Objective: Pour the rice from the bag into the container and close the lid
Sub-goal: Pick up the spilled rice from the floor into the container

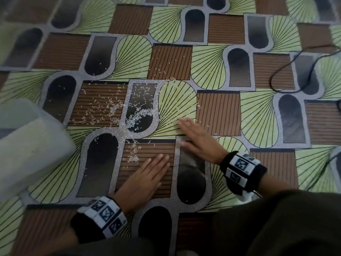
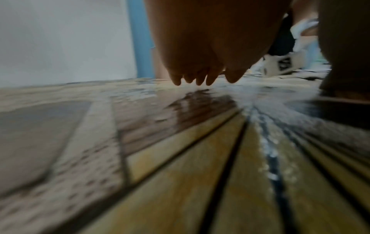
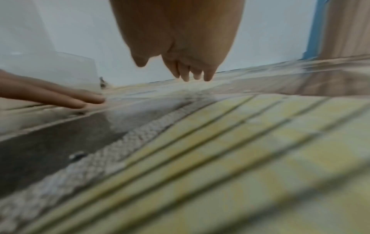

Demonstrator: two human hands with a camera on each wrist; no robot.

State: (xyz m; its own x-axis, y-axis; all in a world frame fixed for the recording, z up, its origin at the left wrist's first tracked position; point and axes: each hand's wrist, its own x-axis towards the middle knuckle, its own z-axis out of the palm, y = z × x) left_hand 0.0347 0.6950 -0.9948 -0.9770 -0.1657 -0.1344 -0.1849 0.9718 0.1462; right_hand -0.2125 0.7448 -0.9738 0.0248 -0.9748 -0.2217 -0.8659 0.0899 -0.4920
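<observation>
White rice grains (image 1: 136,115) lie scattered over the patterned floor mat (image 1: 217,111), thickest in a small heap at the middle. A translucent plastic container (image 1: 27,145) stands at the left edge, blurred and close; it shows faintly as the container (image 3: 60,69) in the right wrist view. My left hand (image 1: 147,174) lies flat on the mat with straight fingers (image 2: 190,79), just below a small clump of grains. My right hand (image 1: 195,137) is flat too, fingers (image 3: 192,74) stretched toward the rice. Neither holds anything. No bag or lid is in view.
A black cable (image 1: 295,71) loops across the mat at the upper right. A white wall (image 2: 60,39) with a blue strip (image 2: 138,39) stands beyond the mat. My dark-clothed knees (image 1: 276,224) fill the bottom right.
</observation>
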